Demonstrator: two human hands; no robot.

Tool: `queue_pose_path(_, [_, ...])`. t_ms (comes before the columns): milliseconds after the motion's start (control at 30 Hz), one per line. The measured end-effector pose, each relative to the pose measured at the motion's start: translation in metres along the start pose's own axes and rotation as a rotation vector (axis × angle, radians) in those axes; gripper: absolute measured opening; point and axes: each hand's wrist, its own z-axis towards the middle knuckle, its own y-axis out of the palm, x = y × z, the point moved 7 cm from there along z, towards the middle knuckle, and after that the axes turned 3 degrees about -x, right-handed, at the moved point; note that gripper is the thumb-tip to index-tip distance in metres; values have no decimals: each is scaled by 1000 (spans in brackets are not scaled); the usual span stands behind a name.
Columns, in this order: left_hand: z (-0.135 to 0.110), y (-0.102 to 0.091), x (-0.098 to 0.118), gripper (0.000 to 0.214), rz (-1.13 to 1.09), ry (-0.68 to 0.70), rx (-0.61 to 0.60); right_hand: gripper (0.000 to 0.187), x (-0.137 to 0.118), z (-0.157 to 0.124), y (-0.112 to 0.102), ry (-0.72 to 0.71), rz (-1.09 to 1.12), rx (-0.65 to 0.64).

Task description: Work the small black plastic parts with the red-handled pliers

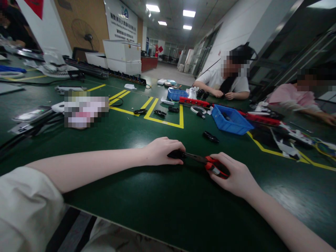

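Note:
My left hand (164, 151) is closed around a small black part (176, 154), its exact kind unclear, just above the green table (147, 196). Red-handled needle-nose pliers (210, 163) are gripped in my right hand (233, 173). Their long jaws point left and reach the black part at my left fingertips; whether they bite on it is too small to tell. Another black part (210, 137) lies on the table beyond the pliers. Several similar ones, such as this black piece (160, 113), rest near the yellow tape outline (164, 122).
A blue bin (231, 120) with dark parts inside stands at the right, and a smaller blue bin (177, 93) farther back. Red strips (194, 102) run behind them. Cables and a phone-like device (33, 114) lie at left. Across the table a person (236, 78) handles something dark.

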Motion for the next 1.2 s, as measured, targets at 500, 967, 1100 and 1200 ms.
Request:
queue_pose_path(500, [1,0,-5,30,-201,-51,-36,32,-10,-4,-11,-190,-234,148])
queue_pose_path(967, [1,4,-1,25,-164,-4,-98,38,-8,-6,-19,-250,-406,213])
queue_pose_path(1100, [1,2,3,23,-177,59,-68,41,-5,-6,-23,-216,-404,203])
queue_pose_path(1200, [0,0,7,22,-177,102,-36,43,-4,-5,-23,-208,-388,206])
